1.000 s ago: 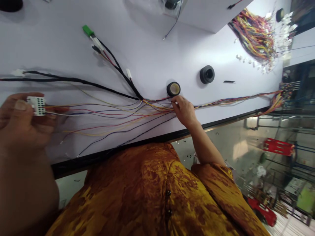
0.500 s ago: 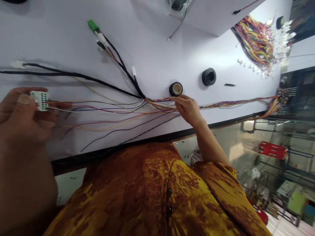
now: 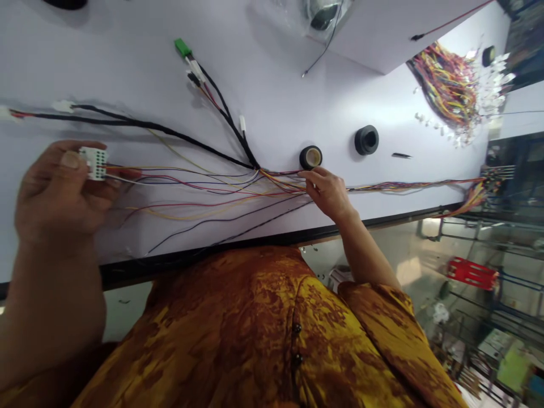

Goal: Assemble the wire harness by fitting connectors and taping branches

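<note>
My left hand is closed around a small white multi-pin connector, held above the white table. Thin coloured wires run from that connector rightward to a junction. My right hand rests there with fingers pinched on the wire bundle, just below a small black tape roll. From the junction, black-wrapped branches fan out to the left and up to a green connector. A coloured wire bundle continues right along the table.
A larger black ring-shaped part and a small dark stick lie right of the tape roll. A heap of coloured wires with white connectors sits at the far right. The table's dark front edge runs against my orange garment.
The view shifted, so everything sits further right in the picture. My left hand keeps hold of the white connector and my right hand stays on the wires at the junction.
</note>
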The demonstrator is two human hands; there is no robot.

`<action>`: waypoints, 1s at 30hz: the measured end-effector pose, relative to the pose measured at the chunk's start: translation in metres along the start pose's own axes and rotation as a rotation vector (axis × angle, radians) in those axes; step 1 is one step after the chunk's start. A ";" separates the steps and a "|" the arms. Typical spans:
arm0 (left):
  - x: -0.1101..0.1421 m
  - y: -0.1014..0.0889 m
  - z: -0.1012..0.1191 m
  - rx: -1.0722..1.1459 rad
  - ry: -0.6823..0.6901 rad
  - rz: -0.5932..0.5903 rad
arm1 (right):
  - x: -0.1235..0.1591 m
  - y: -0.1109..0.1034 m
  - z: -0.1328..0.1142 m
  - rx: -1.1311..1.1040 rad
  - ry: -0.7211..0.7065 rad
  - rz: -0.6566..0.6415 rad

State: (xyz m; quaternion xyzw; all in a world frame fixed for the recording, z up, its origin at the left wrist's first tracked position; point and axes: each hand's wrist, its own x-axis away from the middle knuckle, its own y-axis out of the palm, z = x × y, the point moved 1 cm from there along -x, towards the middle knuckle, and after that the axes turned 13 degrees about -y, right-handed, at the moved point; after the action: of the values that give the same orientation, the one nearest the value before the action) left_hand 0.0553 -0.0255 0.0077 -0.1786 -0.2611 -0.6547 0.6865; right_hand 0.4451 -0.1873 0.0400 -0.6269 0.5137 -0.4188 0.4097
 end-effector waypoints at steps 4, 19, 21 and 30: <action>-0.004 0.002 0.001 -0.053 0.138 -0.167 | -0.015 0.005 -0.012 0.096 0.079 -0.046; -0.014 0.002 0.003 0.045 0.024 -0.228 | -0.059 -0.011 -0.047 -0.550 0.132 0.537; -0.013 0.001 0.004 0.010 0.016 -0.288 | -0.037 -0.017 -0.037 -0.604 0.181 0.607; -0.019 0.000 0.000 0.004 0.011 -0.315 | 0.034 -0.072 0.063 -0.601 0.441 1.013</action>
State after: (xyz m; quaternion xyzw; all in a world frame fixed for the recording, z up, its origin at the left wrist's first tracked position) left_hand 0.0547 -0.0099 -0.0034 -0.1305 -0.2836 -0.7548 0.5769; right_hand 0.5305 -0.2062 0.0914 -0.2922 0.9147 -0.1293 0.2474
